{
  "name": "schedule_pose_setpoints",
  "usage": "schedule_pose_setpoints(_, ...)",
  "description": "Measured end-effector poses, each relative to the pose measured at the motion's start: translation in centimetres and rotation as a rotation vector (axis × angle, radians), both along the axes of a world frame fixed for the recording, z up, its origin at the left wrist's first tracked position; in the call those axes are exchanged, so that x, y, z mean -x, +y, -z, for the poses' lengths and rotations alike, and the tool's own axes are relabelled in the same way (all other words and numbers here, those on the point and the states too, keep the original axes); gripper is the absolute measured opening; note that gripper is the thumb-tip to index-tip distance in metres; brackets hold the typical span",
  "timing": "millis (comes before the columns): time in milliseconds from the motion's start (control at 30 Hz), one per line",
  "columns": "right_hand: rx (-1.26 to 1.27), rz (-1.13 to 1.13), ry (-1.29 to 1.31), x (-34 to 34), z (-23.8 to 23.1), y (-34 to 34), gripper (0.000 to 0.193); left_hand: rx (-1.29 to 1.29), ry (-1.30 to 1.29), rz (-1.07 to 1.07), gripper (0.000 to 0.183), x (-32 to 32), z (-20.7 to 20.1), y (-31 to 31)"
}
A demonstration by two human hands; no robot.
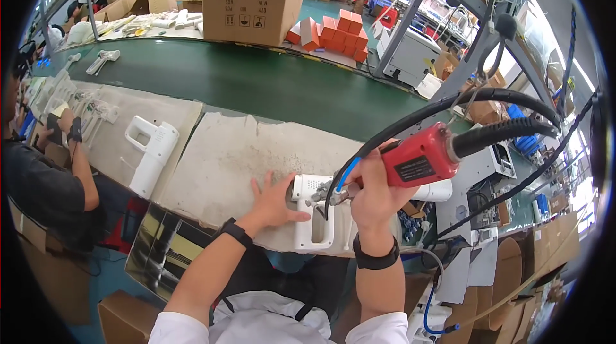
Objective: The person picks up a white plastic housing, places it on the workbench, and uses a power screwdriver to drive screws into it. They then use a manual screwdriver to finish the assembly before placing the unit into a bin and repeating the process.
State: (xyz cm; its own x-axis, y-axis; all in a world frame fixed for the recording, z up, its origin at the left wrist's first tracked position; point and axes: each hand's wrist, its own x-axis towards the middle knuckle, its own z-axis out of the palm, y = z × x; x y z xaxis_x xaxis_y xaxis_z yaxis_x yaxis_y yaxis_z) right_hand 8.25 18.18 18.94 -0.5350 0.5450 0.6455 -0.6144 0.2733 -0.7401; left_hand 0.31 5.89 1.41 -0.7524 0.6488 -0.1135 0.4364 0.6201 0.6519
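A white plastic appliance housing (314, 232) with a loop handle and a vented end lies on the worktable in front of me. My left hand (274, 201) rests beside it with fingers spread, the thumb at its left edge. My right hand (375, 199) grips a red electric screwdriver (417, 156) with a thick black cable. The metal front end of the screwdriver (335, 195) is over the housing near its handle; whether its tip touches cannot be made out. A short blue tube (348, 174) and a thin black hose run along it.
A similar white housing (154, 154) lies to the left. Beyond the table runs a green conveyor belt (231, 74), with a large cardboard box (253, 0) and orange boxes (333, 34) behind it. A co-worker (51, 171) sits at far left. Black cables (475, 97) arch at right.
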Motion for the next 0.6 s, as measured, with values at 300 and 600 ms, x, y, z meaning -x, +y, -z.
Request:
schedule_pose_setpoints(300, 0.09, 0.016, -0.126, 1.1, 1.7, -0.7, 0.008, -0.002, 0.021, -0.001, 0.117, 0.3, 0.8, -0.2)
schedule_pose_setpoints(600, 0.073, -0.048, -0.233, 2.9, 5.6, -1.5, 0.008, 0.023, 0.124, -0.025, 0.111, -1.6, -0.5, -0.1)
